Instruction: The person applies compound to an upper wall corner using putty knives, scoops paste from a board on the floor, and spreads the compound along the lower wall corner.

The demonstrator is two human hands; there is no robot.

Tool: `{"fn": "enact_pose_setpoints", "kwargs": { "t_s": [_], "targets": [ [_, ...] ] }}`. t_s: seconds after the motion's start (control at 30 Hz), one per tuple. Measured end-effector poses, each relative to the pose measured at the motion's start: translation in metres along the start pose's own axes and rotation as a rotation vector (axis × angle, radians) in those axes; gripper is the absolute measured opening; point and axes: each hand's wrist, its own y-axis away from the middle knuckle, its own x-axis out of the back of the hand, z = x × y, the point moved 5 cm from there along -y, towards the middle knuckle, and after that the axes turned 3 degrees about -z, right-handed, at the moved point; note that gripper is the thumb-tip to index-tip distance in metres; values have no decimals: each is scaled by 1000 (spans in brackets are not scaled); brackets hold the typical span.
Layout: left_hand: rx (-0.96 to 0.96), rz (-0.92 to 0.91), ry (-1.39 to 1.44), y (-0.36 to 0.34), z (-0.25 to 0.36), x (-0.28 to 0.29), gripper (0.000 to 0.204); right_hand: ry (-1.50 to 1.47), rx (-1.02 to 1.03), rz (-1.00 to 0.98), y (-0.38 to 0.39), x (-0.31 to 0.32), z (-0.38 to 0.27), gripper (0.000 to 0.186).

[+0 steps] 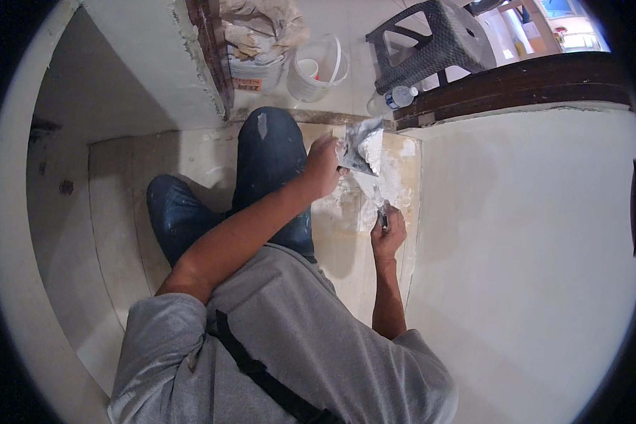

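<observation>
while the left hand [324, 167] grips a plate [357, 147], the right hand [389, 234] pinches a scraper [381, 209], long axis pointing forward.

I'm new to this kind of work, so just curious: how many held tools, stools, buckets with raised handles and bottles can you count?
Held tools: 2 (broad blade in left hand, smaller tool in right hand)
Stool: 1
Raised-handle bucket: 1
Bottle: 1
Total: 5

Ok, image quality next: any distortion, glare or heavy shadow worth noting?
In the head view, the corners fall to black and the dark wooden sill looks bowed; also in the head view, the upper-right background looks washed out, shadow darkens the left-hand wall, and the white paste appears very bright.
</observation>
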Motion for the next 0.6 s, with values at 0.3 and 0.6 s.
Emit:
{"fn": "enact_pose_setpoints", "kwargs": {
  "t_s": [0.3,0.6],
  "targets": [
    [190,-187,57,13,-28,8,44,-1553,-773,7,-15,-4,18,27],
    [905,-220,1081,39,11,-38,20,-1929,-582,-73,-22,-61,-30,44]
  ]
}}
